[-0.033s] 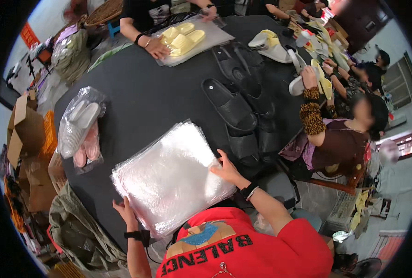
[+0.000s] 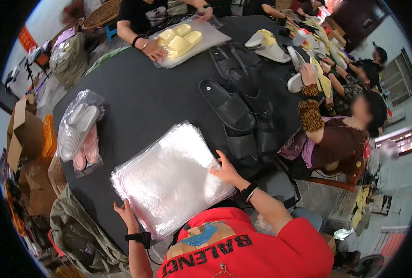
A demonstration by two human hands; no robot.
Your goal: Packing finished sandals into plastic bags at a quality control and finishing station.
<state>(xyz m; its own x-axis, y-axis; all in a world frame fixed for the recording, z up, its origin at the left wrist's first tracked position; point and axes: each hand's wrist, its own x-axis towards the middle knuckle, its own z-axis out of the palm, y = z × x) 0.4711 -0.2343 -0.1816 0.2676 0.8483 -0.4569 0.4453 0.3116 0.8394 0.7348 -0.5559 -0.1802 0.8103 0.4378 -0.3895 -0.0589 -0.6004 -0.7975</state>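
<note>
A thick stack of clear plastic bags (image 2: 169,176) lies on the dark table close in front of me. My left hand (image 2: 128,218) touches its left edge, fingers stretched out and apart. At the stack's right edge is my right hand (image 2: 227,171), thumb and forefinger spread against the plastic. Just beyond that hand, several black slide sandals (image 2: 229,106) lie in a row. On the left of the table, white slippers (image 2: 78,129) and pink slippers (image 2: 86,150) are in clear bags.
Across the dark round table (image 2: 136,97), a person's hand (image 2: 154,50) rests by yellow slippers (image 2: 183,42) on more plastic bags. At the right a seated person (image 2: 335,134) handles a pale slipper (image 2: 296,83). Cardboard boxes (image 2: 28,134) stand at the left, a chair (image 2: 275,185) at the right.
</note>
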